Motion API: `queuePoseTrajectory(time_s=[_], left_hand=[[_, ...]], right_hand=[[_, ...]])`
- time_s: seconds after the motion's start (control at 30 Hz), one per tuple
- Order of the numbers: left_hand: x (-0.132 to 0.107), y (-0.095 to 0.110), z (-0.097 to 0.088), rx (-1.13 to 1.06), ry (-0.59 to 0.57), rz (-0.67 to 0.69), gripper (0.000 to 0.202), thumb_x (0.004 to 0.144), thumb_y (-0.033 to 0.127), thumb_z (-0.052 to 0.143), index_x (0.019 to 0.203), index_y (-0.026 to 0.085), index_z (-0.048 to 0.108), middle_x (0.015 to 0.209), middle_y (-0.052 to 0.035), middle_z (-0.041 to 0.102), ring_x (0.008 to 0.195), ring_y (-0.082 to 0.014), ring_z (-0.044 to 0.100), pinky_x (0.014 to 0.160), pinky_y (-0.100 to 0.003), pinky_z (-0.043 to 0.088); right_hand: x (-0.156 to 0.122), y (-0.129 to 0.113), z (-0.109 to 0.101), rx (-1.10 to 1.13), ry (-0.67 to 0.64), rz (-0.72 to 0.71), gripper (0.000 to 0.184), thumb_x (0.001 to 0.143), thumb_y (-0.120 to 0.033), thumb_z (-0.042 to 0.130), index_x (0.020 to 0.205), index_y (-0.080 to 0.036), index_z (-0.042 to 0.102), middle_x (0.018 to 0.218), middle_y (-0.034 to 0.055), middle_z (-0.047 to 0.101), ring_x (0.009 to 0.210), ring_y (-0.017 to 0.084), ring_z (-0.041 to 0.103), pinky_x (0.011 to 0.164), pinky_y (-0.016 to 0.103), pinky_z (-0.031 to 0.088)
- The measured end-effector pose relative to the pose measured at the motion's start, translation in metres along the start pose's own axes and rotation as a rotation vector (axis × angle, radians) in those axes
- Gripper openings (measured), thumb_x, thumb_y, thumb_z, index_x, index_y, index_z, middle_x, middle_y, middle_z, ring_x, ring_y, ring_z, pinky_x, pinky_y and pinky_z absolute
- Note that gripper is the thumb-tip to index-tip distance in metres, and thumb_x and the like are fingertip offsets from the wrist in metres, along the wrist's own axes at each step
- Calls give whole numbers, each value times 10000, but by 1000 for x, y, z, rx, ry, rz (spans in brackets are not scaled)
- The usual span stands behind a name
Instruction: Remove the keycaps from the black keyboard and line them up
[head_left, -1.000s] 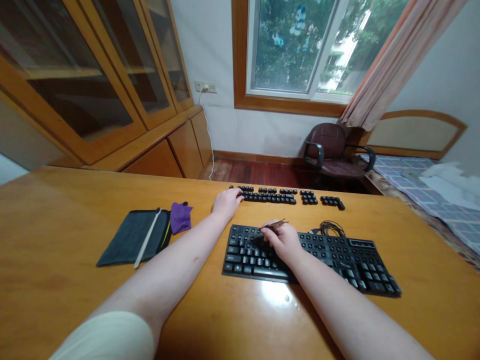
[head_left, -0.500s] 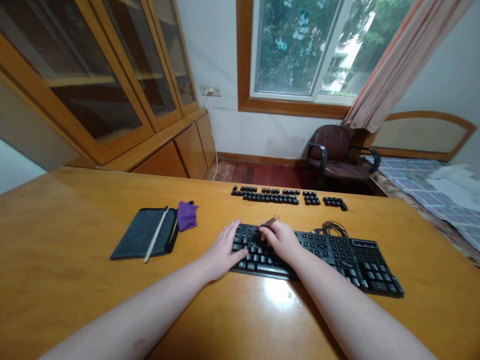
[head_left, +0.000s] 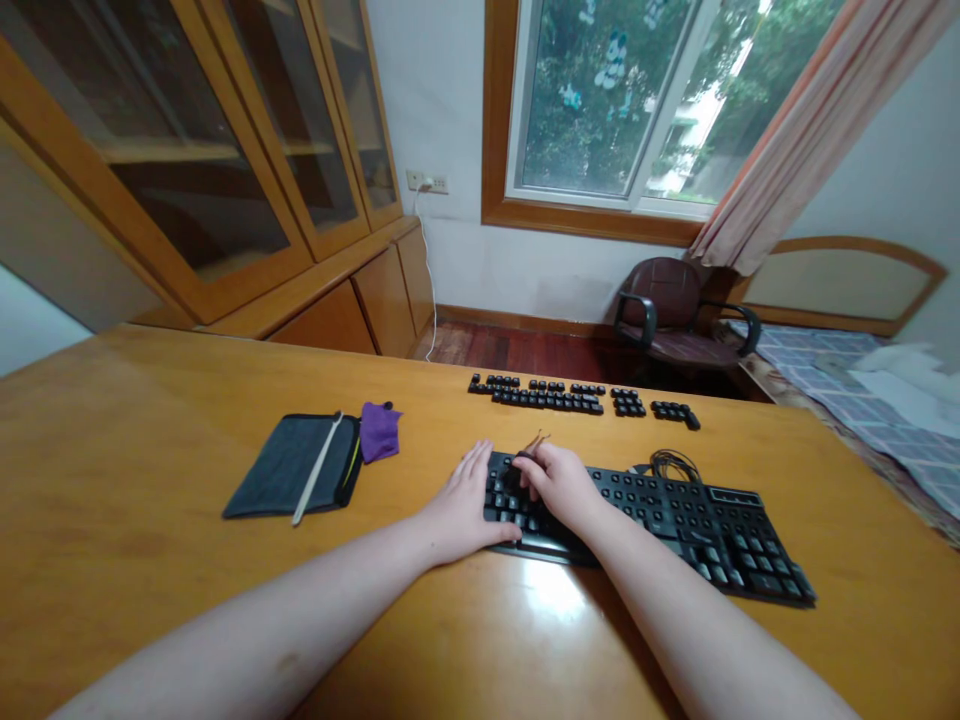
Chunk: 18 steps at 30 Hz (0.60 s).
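A black keyboard (head_left: 679, 520) lies across the desk, with keycaps gone from its upper part and others still on. My left hand (head_left: 466, 508) rests over the keyboard's left end, fingers stretched out and thumb along the lower keys. Above the left part of the keys, my right hand (head_left: 559, 482) is closed around a small tool with two thin brown prongs (head_left: 535, 441) sticking up. The tool's lower end looks dark and is partly hidden by my fingers, so its kind is unclear.
Rows of loose black keycaps (head_left: 547, 400) line the desk's far edge. A coiled cable (head_left: 675, 463) sits behind the keyboard. Left of my hands are a dark zip pouch (head_left: 277, 465) with a pale stick (head_left: 318, 468) on it and a purple cloth (head_left: 380, 432).
My left hand has slid slightly right over the keyboard's left end. The right hand still grips the tool, now held more upright. The view has shifted a little.
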<state>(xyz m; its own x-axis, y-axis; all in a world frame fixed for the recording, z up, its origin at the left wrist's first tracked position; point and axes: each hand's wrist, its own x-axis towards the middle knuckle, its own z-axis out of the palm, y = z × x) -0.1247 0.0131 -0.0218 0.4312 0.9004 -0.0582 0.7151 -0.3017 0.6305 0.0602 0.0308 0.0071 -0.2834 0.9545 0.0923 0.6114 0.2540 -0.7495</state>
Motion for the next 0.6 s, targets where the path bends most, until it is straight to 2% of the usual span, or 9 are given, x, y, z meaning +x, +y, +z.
queuePoseTrajectory(time_s=[0.13, 0.2, 0.37, 0.47, 0.6], left_hand=[[1, 1, -1, -3, -13, 11, 1108, 578, 531, 688, 1419, 109, 102, 1486, -213, 117, 1372, -339, 85, 1102, -510, 164], [1, 1, -2, -2, -19, 14, 1115, 570, 535, 690, 1419, 115, 101, 1488, -213, 106, 1372, -339, 80, 1101, -513, 162], [2, 0, 0, 24, -28, 20, 1155, 546, 560, 693, 1418, 100, 93, 1488, -221, 87, 1375, -332, 56, 1105, -500, 157], [2, 0, 1, 26, -17, 25, 1166, 528, 558, 705, 1418, 113, 97, 1489, -220, 88, 1374, -339, 56, 1103, -507, 154], [2, 0, 3, 30, -13, 27, 1176, 525, 586, 695, 1422, 126, 89, 1492, -209, 85, 1374, -340, 53, 1103, -503, 152]], right_hand=[[1, -3, -1, -76, -22, -90, 255, 859, -320, 514, 652, -185, 576, 543, -10, 601, 529, 127, 572, 563, 231, 417], [1, -3, -3, -87, -73, -145, 216, 849, -307, 528, 685, -187, 600, 575, -9, 611, 542, 125, 575, 561, 229, 421], [1, -3, -4, 114, -191, -94, 200, 856, -309, 504, 741, -180, 606, 582, -25, 598, 452, 95, 559, 501, 209, 439], [0, -6, -2, 166, -173, -93, 163, 825, -319, 552, 783, -175, 615, 593, -22, 597, 499, 107, 572, 509, 211, 444], [-2, -10, 3, 42, -104, -156, 177, 774, -348, 619, 784, -172, 609, 606, -22, 573, 545, 113, 523, 534, 217, 419]])
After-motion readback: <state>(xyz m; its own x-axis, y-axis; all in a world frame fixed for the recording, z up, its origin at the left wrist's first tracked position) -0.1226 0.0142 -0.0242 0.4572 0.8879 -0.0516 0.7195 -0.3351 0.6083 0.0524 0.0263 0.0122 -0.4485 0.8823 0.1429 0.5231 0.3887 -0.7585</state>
